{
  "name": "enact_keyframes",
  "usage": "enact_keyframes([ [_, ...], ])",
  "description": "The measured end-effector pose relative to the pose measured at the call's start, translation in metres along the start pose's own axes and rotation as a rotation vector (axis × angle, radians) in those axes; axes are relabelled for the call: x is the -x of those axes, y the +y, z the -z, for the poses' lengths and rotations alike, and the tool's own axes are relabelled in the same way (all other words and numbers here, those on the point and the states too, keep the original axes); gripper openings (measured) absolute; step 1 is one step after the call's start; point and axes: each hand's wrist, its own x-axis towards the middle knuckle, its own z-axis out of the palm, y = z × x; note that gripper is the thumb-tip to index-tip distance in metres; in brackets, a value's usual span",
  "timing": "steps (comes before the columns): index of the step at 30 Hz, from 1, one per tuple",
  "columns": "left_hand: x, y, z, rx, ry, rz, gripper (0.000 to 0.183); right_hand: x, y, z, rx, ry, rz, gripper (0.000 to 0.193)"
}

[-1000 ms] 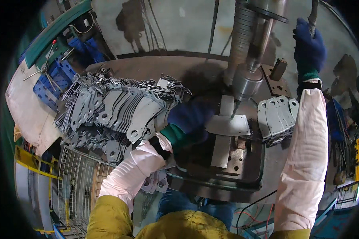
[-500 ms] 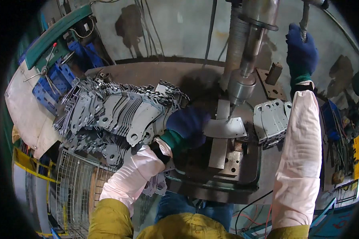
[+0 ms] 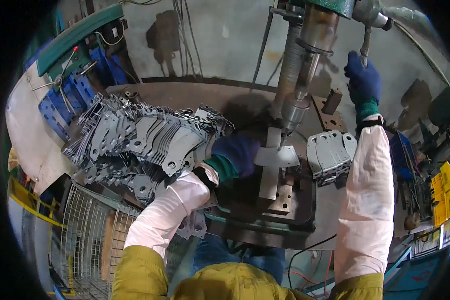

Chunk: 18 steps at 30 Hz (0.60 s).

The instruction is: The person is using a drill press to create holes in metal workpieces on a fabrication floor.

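My left hand (image 3: 236,154), in a blue glove with a green cuff, grips the left end of a curved grey metal plate (image 3: 270,157). Its fingertips are partly hidden. The plate lies across a steel bar (image 3: 270,181) on the base of a drill press. Above it is the drill chuck (image 3: 294,110), whose thin bit reaches the plate's upper edge; whether it cuts in, I cannot tell. My right hand (image 3: 363,77), gloved the same way, is raised at the upper right and closed round the press's feed lever (image 3: 366,42).
A large heap of similar metal plates (image 3: 150,135) covers the bench's left side. Right of the press sits a smaller stack of plates (image 3: 330,152). Behind that stands a drilled steel block (image 3: 330,107). Yellow bins (image 3: 444,192) are at far right, a wire cage (image 3: 92,235) at lower left.
My right hand has come a little down and leftward with the feed lever. My left hand stays at the plate. The whole view has shifted slightly.
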Motion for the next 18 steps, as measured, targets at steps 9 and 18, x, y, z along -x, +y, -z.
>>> enact_keyframes([
  [9, 0.012, -0.048, -0.006, 0.121, 0.091, -0.135, 0.037, 0.048, -0.052, 0.046, -0.385, -0.300, -0.346, 0.042],
  [18, 0.005, -0.047, -0.006, 0.057, 0.037, -0.141, 0.035, 0.036, -0.027, 0.038, -0.170, -0.231, -0.195, 0.048],
])
